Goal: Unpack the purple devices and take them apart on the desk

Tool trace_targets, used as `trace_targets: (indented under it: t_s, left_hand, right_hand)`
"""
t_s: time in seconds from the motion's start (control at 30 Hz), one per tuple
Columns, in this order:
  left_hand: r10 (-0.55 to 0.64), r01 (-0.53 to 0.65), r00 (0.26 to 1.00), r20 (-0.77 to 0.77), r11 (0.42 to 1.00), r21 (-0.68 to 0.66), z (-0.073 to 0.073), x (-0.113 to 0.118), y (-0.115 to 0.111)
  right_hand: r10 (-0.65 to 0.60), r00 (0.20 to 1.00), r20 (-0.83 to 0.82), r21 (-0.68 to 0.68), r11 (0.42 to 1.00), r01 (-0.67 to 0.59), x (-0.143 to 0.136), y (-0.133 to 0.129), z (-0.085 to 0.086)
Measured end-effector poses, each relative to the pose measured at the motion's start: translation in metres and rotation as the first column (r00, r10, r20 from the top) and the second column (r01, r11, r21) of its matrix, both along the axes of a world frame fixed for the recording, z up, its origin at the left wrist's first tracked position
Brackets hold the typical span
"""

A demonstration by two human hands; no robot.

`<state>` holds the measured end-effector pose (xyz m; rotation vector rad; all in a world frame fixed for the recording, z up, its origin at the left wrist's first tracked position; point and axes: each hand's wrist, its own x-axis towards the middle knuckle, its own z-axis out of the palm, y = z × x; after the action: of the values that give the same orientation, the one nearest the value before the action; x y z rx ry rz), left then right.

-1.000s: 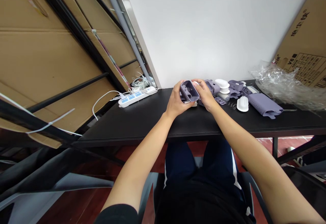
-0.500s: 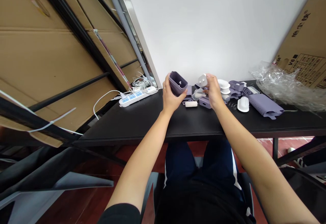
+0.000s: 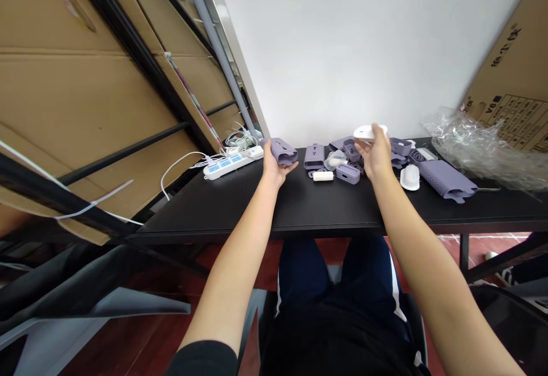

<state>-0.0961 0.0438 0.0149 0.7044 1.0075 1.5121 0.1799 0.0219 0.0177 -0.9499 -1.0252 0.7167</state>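
Observation:
My left hand (image 3: 274,166) is closed around a purple plastic housing (image 3: 284,152), tilted so its open end faces right and toward me. The housing is held over the left part of the black table. Further right, my right hand (image 3: 375,153) grips a white oval cap (image 3: 363,132) between thumb and fingers, raised above the table. Between the hands lie another purple housing (image 3: 314,156), a small purple shell (image 3: 347,174), a white cylinder (image 3: 322,176) and a clear plastic piece (image 3: 336,160). Beside my right hand rests a ribbed white cap (image 3: 410,177).
A white power strip (image 3: 233,162) with cables lies at left. To the right are a perforated purple sleeve (image 3: 447,178) and crumpled clear plastic wrap (image 3: 479,148) before a cardboard box (image 3: 509,91). A white wall (image 3: 342,51) stands behind the black table (image 3: 240,210).
My left hand has moved left and tipped the purple housing over, so its opening no longer faces up. My right hand has shifted right, and the white piece in it now appears flat and oval.

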Motion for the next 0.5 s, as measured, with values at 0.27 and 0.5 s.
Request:
trace_targets:
  t_s: [0.27, 0.5]
  left_hand:
    - [0.123, -0.138, 0.959, -0.254, 0.99, -0.039, -0.013, -0.002, 0.013]
    - [0.246, -0.212, 0.73, -0.638, 0.968, 0.132, -0.028, -0.012, 0.022]
  right_hand:
    - [-0.243, 0.889, 0.389, 0.048, 0.969, 0.244, -0.022, -0.015, 0.0]
    - [-0.154, 0.778, 0.61, 0.108, 0.988, 0.11, -0.027, -0.015, -0.006]
